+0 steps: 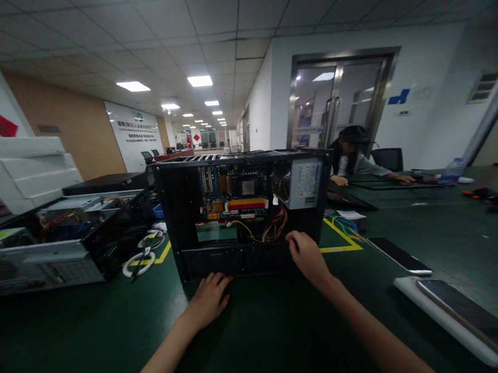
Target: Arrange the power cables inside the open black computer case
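Cables (139, 265) lie left of the upright, open computer case (212, 263). At its base, the left hand (209, 299) spreads loosely, apparently empty. Inside, board (249, 185) and power supply (307, 183) look fitted; one plug (229, 224) looks unconnected. The right hand (308, 256) curls at its lower right; its hold, I cannot tell.

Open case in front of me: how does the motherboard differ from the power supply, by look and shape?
Shape: the motherboard is a flat panel; the power supply is a deep box in the upper right corner.
Look: the motherboard is dark with red, orange and yellow parts; the power supply is grey metal with a printed label.
Shared: both sit in the upper part of the black case.
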Demonstrator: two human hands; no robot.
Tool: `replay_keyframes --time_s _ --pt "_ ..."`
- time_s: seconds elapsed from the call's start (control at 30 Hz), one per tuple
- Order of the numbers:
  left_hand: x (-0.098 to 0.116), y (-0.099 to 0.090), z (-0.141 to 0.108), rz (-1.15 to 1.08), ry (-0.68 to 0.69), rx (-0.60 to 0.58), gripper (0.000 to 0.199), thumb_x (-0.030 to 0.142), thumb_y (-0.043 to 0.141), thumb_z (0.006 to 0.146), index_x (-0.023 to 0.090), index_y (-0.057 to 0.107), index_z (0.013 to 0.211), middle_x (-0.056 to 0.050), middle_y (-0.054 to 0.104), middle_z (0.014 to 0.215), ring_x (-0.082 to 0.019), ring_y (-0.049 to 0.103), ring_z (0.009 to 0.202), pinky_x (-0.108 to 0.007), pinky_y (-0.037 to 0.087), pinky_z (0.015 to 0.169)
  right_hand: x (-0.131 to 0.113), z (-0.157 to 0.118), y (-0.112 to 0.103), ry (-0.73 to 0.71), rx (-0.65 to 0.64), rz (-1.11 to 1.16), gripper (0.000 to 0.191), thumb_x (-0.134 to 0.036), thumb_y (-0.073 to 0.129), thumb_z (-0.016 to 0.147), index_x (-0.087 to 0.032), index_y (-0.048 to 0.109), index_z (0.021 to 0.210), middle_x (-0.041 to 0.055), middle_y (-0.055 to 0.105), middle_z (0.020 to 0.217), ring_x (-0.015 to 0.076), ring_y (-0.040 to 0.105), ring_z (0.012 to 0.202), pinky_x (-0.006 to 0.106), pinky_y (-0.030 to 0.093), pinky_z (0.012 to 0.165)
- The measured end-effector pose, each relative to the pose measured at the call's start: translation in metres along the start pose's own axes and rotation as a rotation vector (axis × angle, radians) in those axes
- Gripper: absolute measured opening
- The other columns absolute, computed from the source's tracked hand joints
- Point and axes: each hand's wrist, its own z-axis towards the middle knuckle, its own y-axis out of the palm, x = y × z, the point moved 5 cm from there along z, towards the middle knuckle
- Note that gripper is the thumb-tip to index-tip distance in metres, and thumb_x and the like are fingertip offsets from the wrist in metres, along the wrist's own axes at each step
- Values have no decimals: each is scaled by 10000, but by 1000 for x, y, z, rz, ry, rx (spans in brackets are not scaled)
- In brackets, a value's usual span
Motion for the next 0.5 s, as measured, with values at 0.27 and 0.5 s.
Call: replay_keyframes --time_s 0.27,0.5 --pt "0 0 -1 -4 12 12 403 249 406 777 274 347 1175 -39 425 1142 -216 382 1056 -381 319 876 1 -12 7 -80 68 -10 193 -127 327 762 -161 511 813 79 543 820 184 480 807 303 348 721" --pt "1 -1 -1 -14 12 11 402 248 405 778 278 342 1174 -35 419 1141 -215 382 1052 -376 326 866 -6 -2 6 -50 23 -22 171 -128 354 750 -161 515 795 70 551 802 183 473 806 295 337 725"
